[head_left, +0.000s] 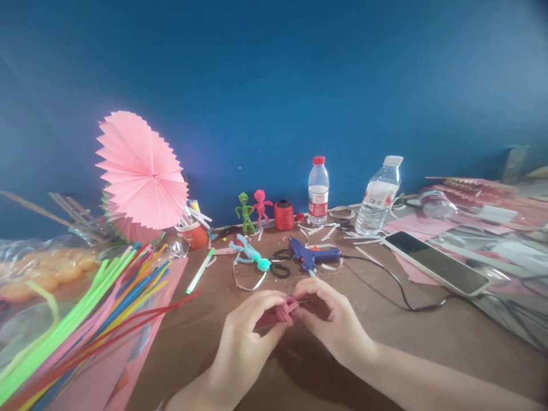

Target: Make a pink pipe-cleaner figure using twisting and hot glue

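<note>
Between the thumb and fingers of my left hand is a dark pink pipe cleaner, wound into a small bundle of loops. My right hand is closed in a pinch at the bundle's right side, where a thin end shows between its fingertips. My fingers cover part of the bundle. Just beyond the hands lies a turquoise pipe cleaner figure, beside black-handled scissors. A blue glue gun rests on its side to their right.
Loose pipe cleaners spread at left, below a pink paper fan. Green and pink figures stand by the wall near a red container. Two bottles, a phone and a black cable are right.
</note>
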A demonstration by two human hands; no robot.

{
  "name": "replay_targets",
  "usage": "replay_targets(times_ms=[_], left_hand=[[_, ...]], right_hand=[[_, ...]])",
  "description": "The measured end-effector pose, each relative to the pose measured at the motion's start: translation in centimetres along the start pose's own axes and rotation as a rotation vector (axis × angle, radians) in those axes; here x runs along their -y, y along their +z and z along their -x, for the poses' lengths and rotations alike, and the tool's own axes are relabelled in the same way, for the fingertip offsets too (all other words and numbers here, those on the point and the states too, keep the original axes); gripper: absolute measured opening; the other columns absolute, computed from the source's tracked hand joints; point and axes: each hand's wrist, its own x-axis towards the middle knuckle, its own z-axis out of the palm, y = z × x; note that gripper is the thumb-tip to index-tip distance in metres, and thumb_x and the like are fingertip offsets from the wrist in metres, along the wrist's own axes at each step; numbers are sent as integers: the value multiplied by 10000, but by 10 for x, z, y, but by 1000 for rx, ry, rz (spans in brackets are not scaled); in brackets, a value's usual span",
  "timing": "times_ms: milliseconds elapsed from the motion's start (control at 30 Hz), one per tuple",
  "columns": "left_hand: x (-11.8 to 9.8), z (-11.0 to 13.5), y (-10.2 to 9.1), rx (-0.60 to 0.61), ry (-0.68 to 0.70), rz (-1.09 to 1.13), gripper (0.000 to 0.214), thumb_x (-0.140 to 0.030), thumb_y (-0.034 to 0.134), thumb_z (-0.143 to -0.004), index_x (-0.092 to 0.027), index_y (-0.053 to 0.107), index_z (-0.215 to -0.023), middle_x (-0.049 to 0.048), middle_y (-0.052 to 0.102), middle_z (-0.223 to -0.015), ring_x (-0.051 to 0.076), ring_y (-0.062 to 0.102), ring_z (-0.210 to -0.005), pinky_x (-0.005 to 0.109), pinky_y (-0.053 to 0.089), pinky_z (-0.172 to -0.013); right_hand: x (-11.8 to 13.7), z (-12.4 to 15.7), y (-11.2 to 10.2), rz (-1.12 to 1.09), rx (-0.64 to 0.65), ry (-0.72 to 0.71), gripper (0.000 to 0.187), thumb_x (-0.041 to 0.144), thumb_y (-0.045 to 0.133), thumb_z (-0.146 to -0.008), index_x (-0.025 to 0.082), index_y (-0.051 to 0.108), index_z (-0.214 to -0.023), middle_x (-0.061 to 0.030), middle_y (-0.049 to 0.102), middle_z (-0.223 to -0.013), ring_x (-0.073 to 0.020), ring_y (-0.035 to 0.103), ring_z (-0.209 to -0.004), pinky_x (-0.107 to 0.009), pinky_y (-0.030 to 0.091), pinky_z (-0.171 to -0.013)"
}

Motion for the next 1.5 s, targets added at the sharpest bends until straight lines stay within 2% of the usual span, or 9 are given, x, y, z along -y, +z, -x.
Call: replay_targets(times_ms=[233, 367, 500, 600, 733, 800, 967, 1233, 1500], left_hand=[[0, 0, 0, 18, -92, 25, 203, -107, 641, -726, -223, 643, -892, 33, 683, -981, 194, 641, -911, 305, 511, -853], [-3, -3, 0, 26, -144, 123, 186, -131, 641, -733, -212, 652, -901, 32, 699, -940, 191, 657, -867, 291, 536, -799], [-3, -2, 2, -6, -152, 129, 227, -81, 663, -686, -200, 666, -880, 30, 715, -889, 191, 672, -820, 293, 549, -779], [-2, 0, 3, 4, -131, 172, 214, -80, 655, -693, -198, 655, -873, 28, 717, -868, 185, 680, -800, 276, 564, -754], [-1, 0, 2, 40, -79, 229, 197, -90, 625, -722, -208, 634, -880, 18, 707, -887, 175, 682, -823, 274, 563, -782], [-1, 0, 2, 52, -67, 210, 231, -78, 621, -715, -216, 632, -901, 19, 704, -911, 177, 680, -838, 274, 564, -783], [-1, -1, 2, 10, -40, 187, 275, -19, 613, -670, -204, 630, -872, 30, 698, -897, 181, 681, -817, 257, 576, -743], [1, 1, 4, 23, 55, 205, 322, 73, 566, -621, -194, 570, -802, 20, 677, -875, 145, 681, -755, 212, 581, -677], [9, 2, 2, 91, 146, 101, 283, 52, 596, -651, -174, 562, -819, 64, 666, -911, 172, 665, -862, 216, 578, -700]], right_hand=[[1, 2, 1, 82, -15, 20, 140, 121, 610, -759, 221, 599, -857, -13, 584, -888, -157, 611, -833, -273, 523, -771], [11, -1, 0, 197, -45, 8, 177, 109, 531, -775, 217, 577, -907, -32, 601, -933, -168, 610, -868, -283, 514, -784], [21, -20, -18, 522, -105, 14, 267, 73, 449, -762, 219, 551, -960, -34, 620, -964, -175, 611, -869, -315, 489, -797], [18, -42, -44, 837, 7, 2, 396, 24, 412, -699, 217, 567, -1009, -42, 630, -1028, -197, 587, -953, -343, 446, -866], [4, -63, -74, 1264, 149, 50, 584, -12, 384, -664, 128, 495, -1219, -127, 534, -1235, -257, 463, -1145, -389, 331, -979], [-3, -69, -81, 1298, 210, 48, 587, -7, 408, -653, 102, 503, -1222, -142, 540, -1232, -273, 457, -1150, -388, 320, -979], [-10, -83, -82, 1331, 309, 48, 516, 40, 441, -671, 155, 560, -1159, -113, 619, -1085, -265, 517, -1049, -375, 336, -924], [-30, -85, -79, 1315, 220, 123, 452, 142, 412, -737, 123, 538, -1171, -149, 579, -1124, -295, 475, -1080, -415, 318, -916], [-27, -84, -90, 1178, 179, 163, 414, 148, 344, -766, 137, 538, -1131, -124, 584, -1135, -245, 516, -1056, -339, 361, -896]])
